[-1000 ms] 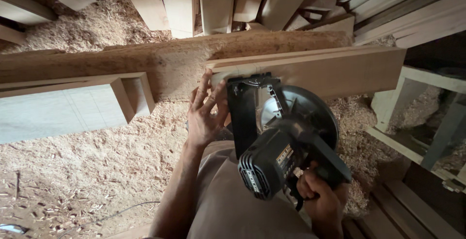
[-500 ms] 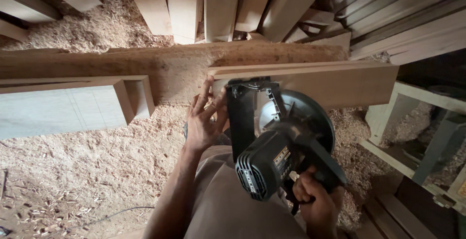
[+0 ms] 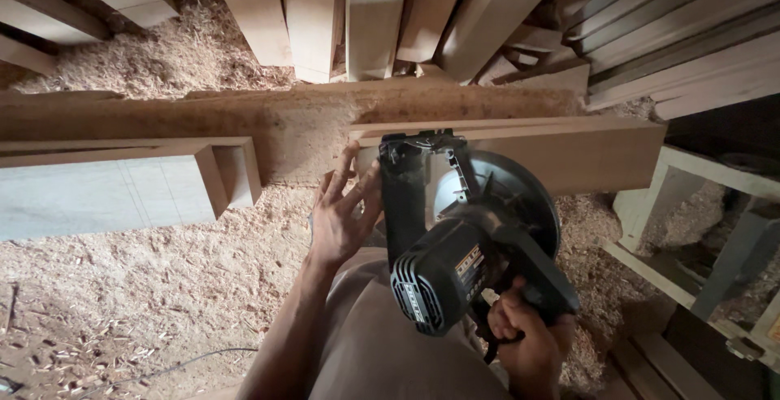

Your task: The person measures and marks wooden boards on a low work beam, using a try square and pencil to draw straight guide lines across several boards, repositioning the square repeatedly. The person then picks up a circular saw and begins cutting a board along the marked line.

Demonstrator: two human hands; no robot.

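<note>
Circular saw (image 3: 463, 246): black housing, ribbed motor cap facing the camera, round blade guard on its right. Its long axis runs from the person's body away toward the plank, nose pointing at the board edge. The front of the base sits on the near edge of the plank (image 3: 569, 152).

Plank: pale brown, smooth, flat, long axis left to right, its left end cut square just beside the saw's nose.

Right hand (image 3: 528, 343): fingers wrapped tight around the saw's rear handle, low in the frame.

Left hand (image 3: 345, 213): fingers spread apart, flat, tips touching the plank's left end, just left of the saw base.

Behind the plank lies a thicker beam (image 3: 244, 120), rough and dusted with fine sawdust, parallel to it. At left, a pale rectangular block (image 3: 97, 193), smooth face, pencil lines faint.

Floor (image 3: 122, 302): covered in loose wood shavings, coarse and curly. A thin cable crosses it near the bottom left.

Upright boards (image 3: 374, 10) lean in a row along the top.
</note>
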